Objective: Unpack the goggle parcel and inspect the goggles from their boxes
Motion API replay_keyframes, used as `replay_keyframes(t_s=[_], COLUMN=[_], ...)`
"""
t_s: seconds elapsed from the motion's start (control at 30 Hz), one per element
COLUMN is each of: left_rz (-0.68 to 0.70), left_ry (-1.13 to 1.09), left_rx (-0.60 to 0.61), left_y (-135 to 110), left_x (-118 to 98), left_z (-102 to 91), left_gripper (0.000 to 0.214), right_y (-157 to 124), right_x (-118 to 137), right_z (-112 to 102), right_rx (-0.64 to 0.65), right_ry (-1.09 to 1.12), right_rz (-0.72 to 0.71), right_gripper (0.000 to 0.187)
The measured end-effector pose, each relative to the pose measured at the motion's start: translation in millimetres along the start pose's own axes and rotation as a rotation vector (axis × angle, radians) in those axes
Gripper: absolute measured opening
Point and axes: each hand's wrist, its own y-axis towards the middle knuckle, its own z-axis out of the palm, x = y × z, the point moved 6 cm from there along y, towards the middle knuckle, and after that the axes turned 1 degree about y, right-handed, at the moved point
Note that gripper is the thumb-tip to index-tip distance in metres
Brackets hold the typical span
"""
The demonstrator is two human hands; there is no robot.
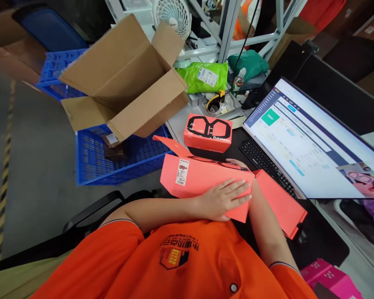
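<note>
A coral-red cardboard box (202,174) with a raised end flap and a white label lies tilted in front of my chest. My left hand (227,199) is laid along its near side, palm against the card and fingers pointing right. Around the far side reaches my right hand (237,162), mostly hidden by the box, so the box is held between both hands. Right of it, under my right forearm, is a second coral box piece (282,203). A smaller coral box (208,133) printed with a black goggle-like outline stands just beyond.
An open brown carton (121,70) rests over blue plastic crates (118,155) on the left. A monitor (318,145) and keyboard (264,160) occupy the right. Farther back are a green parcel (202,77), a tape dispenser (215,104), a bottle (238,83) and a fan (172,18). Pink packaging (328,278) sits lower right.
</note>
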Motion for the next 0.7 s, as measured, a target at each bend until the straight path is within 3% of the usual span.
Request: replay_keyframes(t_s=[0.1, 0.2, 0.3, 0.4, 0.57, 0.7], left_rz=[-0.093, -0.123, -0.157, -0.195, -0.266, -0.421], left_ry=[-0.063, -0.108, -0.177, -0.216, -0.158, -0.131], left_rx=[-0.019, 0.012, 0.119, 0.154, 0.086, -0.019], left_y=[1.5, 14.9, 31.0, 42.9, 43.0, -0.1], left_x=[23.5, 53.7, 87.2, 112.2, 125.8, 130.7], left_z=[17.7, 47.3, 80.8, 97.1, 83.3, 57.4], left_gripper=[0.105, 0.1, 0.078, 0.077, 0.073, 0.07], right_y=[19.9, 30.6, 24.9, 2.7, -46.0, -66.0], right_x=[-15.5, -23.5, -19.1, -10.6, -8.0, -29.0], right_z=[-13.5, -33.2, -47.4, -48.7, -23.5, 4.8], right_rx=[-0.091, -0.223, -0.336, -0.37, -0.237, -0.062], right_ry=[0.015, 0.023, 0.014, 0.004, -0.282, -0.556], right_rz=[0.114, 0.172, 0.135, 0.054, -0.182, -0.244], right_gripper=[0.021, 0.028, 0.044, 0.058, 0.08, 0.103])
